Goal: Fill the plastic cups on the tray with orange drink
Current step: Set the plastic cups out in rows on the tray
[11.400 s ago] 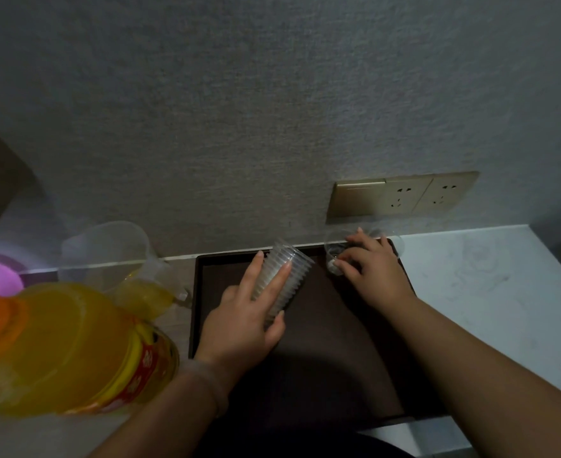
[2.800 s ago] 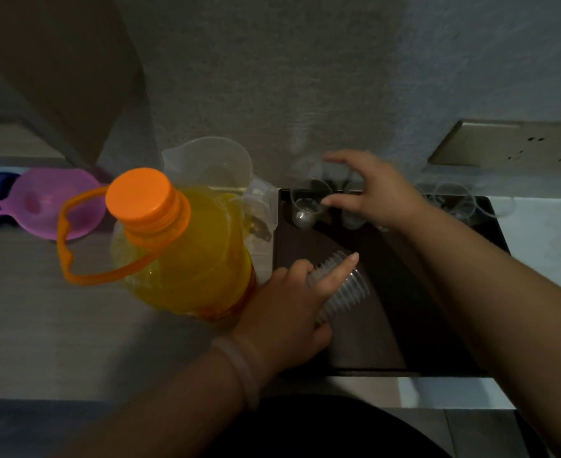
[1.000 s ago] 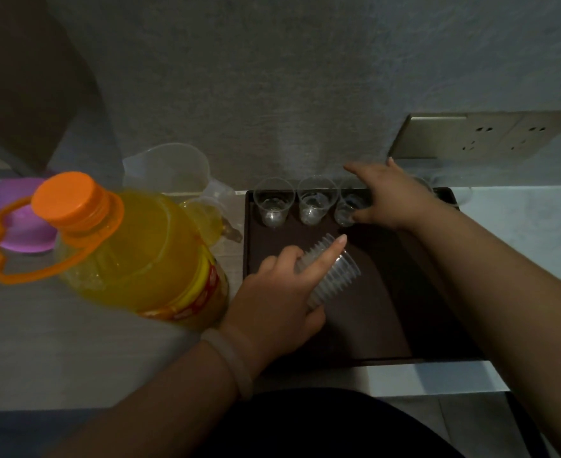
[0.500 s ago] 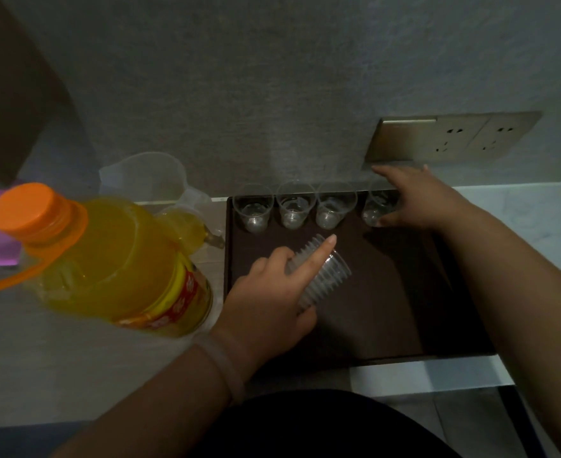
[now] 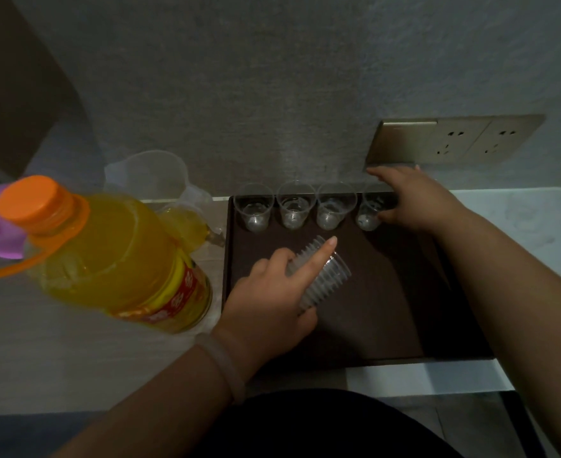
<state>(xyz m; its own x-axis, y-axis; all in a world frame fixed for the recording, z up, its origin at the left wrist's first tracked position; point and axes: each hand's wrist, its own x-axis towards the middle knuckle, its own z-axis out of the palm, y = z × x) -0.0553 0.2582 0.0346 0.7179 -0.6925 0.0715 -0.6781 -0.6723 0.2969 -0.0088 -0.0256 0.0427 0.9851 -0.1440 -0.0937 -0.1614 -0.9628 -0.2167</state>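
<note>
Cup stack (image 5: 322,276) clamped in left hand (image 5: 265,299) as supply — right hand (image 5: 414,200) fingers (image 5: 384,175) curled round fourth cup (image 5: 368,213), far row of tray (image 5: 388,309).

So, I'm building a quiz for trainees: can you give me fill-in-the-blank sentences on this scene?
The left hand holds a ____ of nested cups.
The right hand grips the cup at the row's ____ end.
The bottle stands off the tray, on its ____ side.
The bottle's cap is ____.
Missing: stack; right; left; orange.
</note>
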